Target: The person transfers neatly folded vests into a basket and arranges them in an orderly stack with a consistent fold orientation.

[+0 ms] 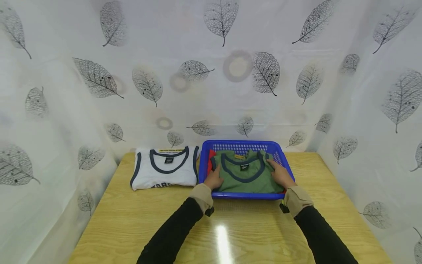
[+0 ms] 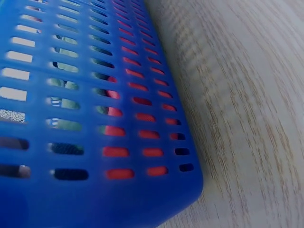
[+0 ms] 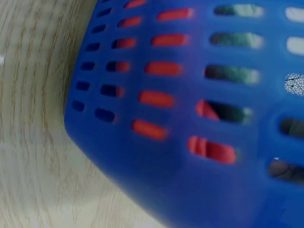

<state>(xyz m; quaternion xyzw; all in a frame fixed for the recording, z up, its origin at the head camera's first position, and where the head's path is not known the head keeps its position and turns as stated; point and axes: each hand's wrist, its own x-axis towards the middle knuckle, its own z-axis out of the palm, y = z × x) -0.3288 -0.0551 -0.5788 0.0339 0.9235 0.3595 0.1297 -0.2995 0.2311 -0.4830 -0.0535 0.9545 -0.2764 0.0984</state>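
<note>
A folded green tank top (image 1: 244, 176) with dark navy trim lies in a blue plastic basket (image 1: 247, 196), over a red garment (image 1: 210, 161). My left hand (image 1: 213, 179) reaches over the near left rim and touches the left side of the green top with extended fingers. On the opposite side, my right hand (image 1: 281, 175) rests at the top's right edge, its index finger straight along the fabric. Both wrist views look at the slotted basket wall (image 2: 109, 199), where red and green cloth shows through the holes; the hands' undersides are mostly hidden.
Left of the basket, a folded white tank top (image 1: 165, 170) with navy trim lies on the wooden table (image 1: 148, 220). A white curtain (image 1: 211, 102) printed with grey leaves hangs behind the table and along both sides.
</note>
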